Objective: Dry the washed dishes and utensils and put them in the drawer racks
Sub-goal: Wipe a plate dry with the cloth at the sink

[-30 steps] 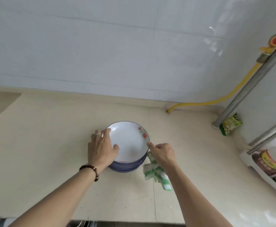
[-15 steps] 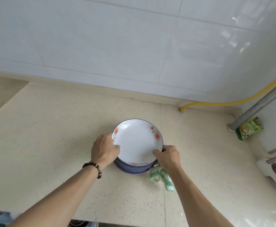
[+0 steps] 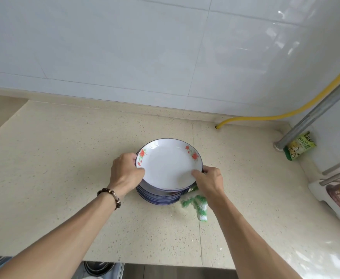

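My left hand [image 3: 124, 172] and right hand [image 3: 210, 181] grip opposite rims of the plate stack [image 3: 165, 190] mid-bench [image 3: 64, 178], cloth [image 3: 197, 206] beside it.

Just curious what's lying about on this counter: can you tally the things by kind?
Plate stacks: 1, the plates, gripped by the left hand and right hand; the number of plates cannot be told.
Cloths: 1, the green and white cloth.
Packets: 1, the green packet.
Hoses: 1, the yellow hose.
Total: 4 things.
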The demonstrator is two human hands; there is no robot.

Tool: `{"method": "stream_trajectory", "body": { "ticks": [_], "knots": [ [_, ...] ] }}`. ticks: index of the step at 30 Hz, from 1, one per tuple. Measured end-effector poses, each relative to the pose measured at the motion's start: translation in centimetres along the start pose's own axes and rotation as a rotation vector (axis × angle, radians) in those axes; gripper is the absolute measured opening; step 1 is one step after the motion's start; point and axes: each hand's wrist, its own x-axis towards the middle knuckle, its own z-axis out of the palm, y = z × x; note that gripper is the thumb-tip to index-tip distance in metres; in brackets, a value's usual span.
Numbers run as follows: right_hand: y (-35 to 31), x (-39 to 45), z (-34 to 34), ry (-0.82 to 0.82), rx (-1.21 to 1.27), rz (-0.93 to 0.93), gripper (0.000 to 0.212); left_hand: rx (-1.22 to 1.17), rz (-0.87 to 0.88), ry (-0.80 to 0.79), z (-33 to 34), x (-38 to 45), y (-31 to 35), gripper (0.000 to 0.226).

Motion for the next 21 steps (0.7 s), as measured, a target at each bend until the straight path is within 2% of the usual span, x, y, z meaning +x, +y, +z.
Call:
{"method": "stream_trajectory", "body": {
  "ticks": [8, 13, 17, 21],
  "knots": [
    [0.3, -2.8, -4.6, 0.029, 0.097, 0.005, 0.015, -0.172, 0.087, 0.016, -0.2, -1.9, 5.8, 0.023],
    [2.4, -6.1, -9.4, 0.133, 0.208, 0.054, 0.014, -0.364, 0.071, -0.075, 2.2, -4.8, 8.9, 0.019],
    [5.7, -9.8, -14.1, 0.224, 0.307, 0.129, 0.028, -0.538, 0.054, -0.274, 5.2, -9.0, 12.6, 0.024],
    [10.4, -14.8, -19.7, 0.297, 0.377, 0.203, 0.020, -0.641, -0.022, -0.632, 9.0, -15.3, 16.2, 0.028]
  ]
}}
